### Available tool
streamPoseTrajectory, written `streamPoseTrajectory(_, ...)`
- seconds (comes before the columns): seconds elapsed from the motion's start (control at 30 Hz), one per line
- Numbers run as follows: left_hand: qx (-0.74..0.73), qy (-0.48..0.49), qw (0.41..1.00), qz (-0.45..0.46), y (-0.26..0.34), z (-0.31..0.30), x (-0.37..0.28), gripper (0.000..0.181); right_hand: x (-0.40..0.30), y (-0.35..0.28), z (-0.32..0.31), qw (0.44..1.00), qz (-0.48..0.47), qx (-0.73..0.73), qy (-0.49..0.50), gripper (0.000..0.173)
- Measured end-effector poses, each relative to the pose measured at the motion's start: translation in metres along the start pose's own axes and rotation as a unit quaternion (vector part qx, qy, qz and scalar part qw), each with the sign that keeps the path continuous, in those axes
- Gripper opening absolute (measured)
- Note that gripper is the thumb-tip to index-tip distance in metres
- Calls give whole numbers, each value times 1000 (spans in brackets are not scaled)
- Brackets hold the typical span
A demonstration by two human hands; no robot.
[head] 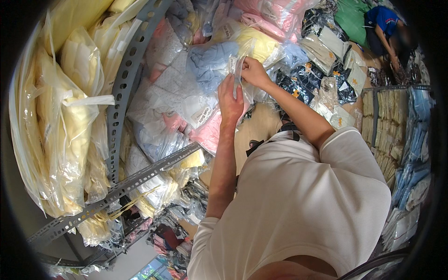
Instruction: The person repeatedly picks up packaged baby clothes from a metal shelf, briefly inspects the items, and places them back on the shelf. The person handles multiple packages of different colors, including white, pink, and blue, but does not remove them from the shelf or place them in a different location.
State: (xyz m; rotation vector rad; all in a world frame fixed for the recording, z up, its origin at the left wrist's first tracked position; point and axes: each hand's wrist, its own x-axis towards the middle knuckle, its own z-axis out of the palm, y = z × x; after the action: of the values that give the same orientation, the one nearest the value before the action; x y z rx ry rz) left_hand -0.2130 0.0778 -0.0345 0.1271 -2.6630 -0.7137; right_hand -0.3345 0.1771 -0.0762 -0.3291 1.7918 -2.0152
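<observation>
Before me lies a clear plastic bag with soft blue cloth inside, on a heap of bagged garments. My right hand pinches the bag's clear plastic edge between bent fingers. Just below and to the left, my left hand reaches up to the same bag, its fingertips by a white printed label. Its thumb stands apart from the fingers, and whether it grips the plastic is unclear. Bagged yellow cloth lies beyond my hands. A bag of pink cloth lies beside my left wrist.
A perforated metal shelf post and a crossbar stand at left, by bagged yellow goods. Dark and beige bagged garments cover the floor at right. A person in a blue shirt bends down at upper right, near stacked shelves.
</observation>
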Motion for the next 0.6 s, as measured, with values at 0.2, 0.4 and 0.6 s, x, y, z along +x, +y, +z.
streamPoseTrajectory(0.2, -38, -11, 999, -23, -5, 5, 1, 40, -6, -16, -2, 998, 37, -39, 25, 17)
streamPoseTrajectory(0.4, -91, 20, 991, -91, 2, -2, 2, 39, 1, -5, 0, 994, 7, -102, 50, 16)
streamPoseTrajectory(0.6, -114, 32, 985, -126, 5, -13, 4, 38, 1, -1, -6, 991, -32, -123, 37, 25)
